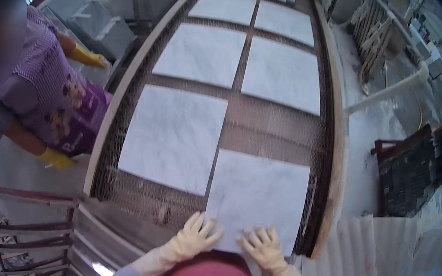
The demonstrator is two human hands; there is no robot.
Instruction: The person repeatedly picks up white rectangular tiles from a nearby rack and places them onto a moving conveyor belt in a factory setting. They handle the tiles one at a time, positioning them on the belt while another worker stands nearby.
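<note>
A big white tile [258, 194] is lying flat just ahead of me, with its near edge at my hands. My left hand [191, 239] is resting at its near left corner, with its fingers spread a little. My right hand [267, 250] is touching the top near the right corner, and its fingers are spreading too. I am wearing pale gloves, and I cannot tell if my thumbs are pressing. Past my hands, five more tiles [176, 137] are lying in two rows on a brown mesh belt [273, 125], with others farther off. Beyond my left hand, a person [43, 73] in purple and yellow gloves is standing beside the belt. Left of my left hand, a wooden rack [34, 198] is standing. Right of my right hand, wavy pale sheets [369, 252] are sitting.
</note>
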